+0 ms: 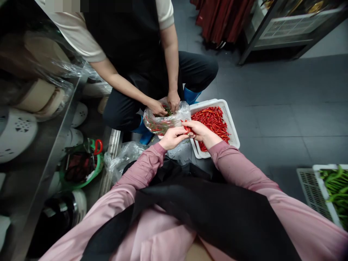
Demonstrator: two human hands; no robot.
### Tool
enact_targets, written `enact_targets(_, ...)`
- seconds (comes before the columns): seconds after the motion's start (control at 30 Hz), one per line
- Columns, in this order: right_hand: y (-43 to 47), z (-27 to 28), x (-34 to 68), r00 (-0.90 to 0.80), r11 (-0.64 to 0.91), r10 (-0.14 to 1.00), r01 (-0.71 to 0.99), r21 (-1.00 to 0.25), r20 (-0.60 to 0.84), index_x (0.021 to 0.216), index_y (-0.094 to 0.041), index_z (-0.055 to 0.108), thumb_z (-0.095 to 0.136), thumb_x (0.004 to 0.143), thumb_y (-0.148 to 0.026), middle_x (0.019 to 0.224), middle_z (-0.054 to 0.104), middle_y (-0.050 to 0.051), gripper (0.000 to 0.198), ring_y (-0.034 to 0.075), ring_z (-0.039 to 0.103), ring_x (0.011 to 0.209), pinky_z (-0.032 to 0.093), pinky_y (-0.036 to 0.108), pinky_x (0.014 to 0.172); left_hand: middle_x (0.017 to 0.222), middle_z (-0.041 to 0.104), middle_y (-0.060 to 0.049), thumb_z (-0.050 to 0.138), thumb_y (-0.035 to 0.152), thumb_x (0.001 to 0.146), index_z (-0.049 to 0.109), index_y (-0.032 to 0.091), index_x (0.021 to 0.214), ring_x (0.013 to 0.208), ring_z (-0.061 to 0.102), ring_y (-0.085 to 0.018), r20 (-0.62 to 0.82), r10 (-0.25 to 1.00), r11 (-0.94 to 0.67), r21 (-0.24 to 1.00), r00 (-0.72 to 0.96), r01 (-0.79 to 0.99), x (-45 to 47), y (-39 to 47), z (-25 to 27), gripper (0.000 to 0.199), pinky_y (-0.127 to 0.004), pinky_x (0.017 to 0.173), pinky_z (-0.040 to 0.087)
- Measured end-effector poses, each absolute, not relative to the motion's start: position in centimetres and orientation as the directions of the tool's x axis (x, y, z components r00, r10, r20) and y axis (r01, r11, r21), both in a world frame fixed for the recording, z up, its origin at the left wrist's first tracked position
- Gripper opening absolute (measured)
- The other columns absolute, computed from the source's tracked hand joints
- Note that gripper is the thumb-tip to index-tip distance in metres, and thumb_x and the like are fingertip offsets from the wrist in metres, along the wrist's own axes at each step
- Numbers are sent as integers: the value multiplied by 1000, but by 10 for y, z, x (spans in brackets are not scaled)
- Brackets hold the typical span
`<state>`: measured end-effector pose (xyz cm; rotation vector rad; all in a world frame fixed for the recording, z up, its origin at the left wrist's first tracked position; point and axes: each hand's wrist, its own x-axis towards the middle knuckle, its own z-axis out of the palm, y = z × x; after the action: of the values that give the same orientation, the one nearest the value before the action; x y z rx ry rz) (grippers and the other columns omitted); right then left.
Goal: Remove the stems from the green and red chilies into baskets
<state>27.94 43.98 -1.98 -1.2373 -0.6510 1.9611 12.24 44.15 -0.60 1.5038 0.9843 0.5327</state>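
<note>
My left hand (pixel 173 137) and my right hand (pixel 198 130) meet in front of me, both pinching one small red chili (pixel 187 129). Just beyond them lies a white slotted basket (pixel 231 123) filled with red chilies (pixel 213 121). To its left sits a clear plastic bag (pixel 163 121) with chili stems and bits inside. A co-worker crouches opposite me, with both hands (pixel 165 105) in the mouth of that bag.
A white crate of green chilies (pixel 335 190) stands at the right on the grey tile floor. A green basin (pixel 81 165) with red-handled scissors sits at the left, beside a steel shelf with white dishes. More crumpled plastic (pixel 123 156) lies near my left knee.
</note>
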Motion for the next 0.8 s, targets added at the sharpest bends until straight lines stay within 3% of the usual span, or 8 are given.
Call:
enact_targets(0.07,441,-23,283,-226,-628,778,-279,-726,-586,61,-17,51,63,73,-29,42,43,-5,21,4,29,34,15,17,31,62,60,-1,64,34,81,70,17,75,59,54,-13,-259,844,100,936,470,337,121,445,-11,19,-23,56,41)
enact_targets(0.17,440,-25,284,-47,-533,843,-211,-820,-536,66,-15,57,59,71,-26,48,51,-2,12,4,33,35,15,18,32,54,54,1,53,33,88,66,16,72,51,48,-12,-294,906,103,851,305,515,120,450,-21,27,-24,53,37)
enact_targets(0.3,437,-21,277,-56,-450,893,-107,-887,-446,75,-14,63,63,68,-27,51,53,-4,15,5,35,38,21,19,36,73,67,-5,53,36,90,69,19,81,71,60,-18,-166,949,-109,622,267,775,121,449,-23,25,-26,65,40)
enact_targets(0.47,436,-24,270,-5,-326,945,-33,-945,-327,72,-14,65,71,63,-33,60,58,-3,22,8,48,55,38,21,54,83,72,-8,50,44,91,71,23,88,84,65,-23,-232,934,-156,424,274,892,122,444,-17,30,-28,70,41)
enact_targets(0.67,437,-27,272,-26,-333,943,-57,-941,-332,71,-14,63,75,59,-30,63,59,-3,23,9,50,58,40,22,56,89,72,-9,49,41,92,71,21,93,88,66,-24,-232,914,-226,387,332,894,122,445,-20,30,-30,75,42)
enact_targets(0.8,441,-19,281,48,-369,923,-175,-913,-383,72,-17,57,73,65,-32,53,50,-6,24,5,36,44,25,20,43,86,71,-9,51,42,91,70,20,88,88,64,-23,-190,915,-242,445,355,862,120,449,-18,29,-28,74,41)
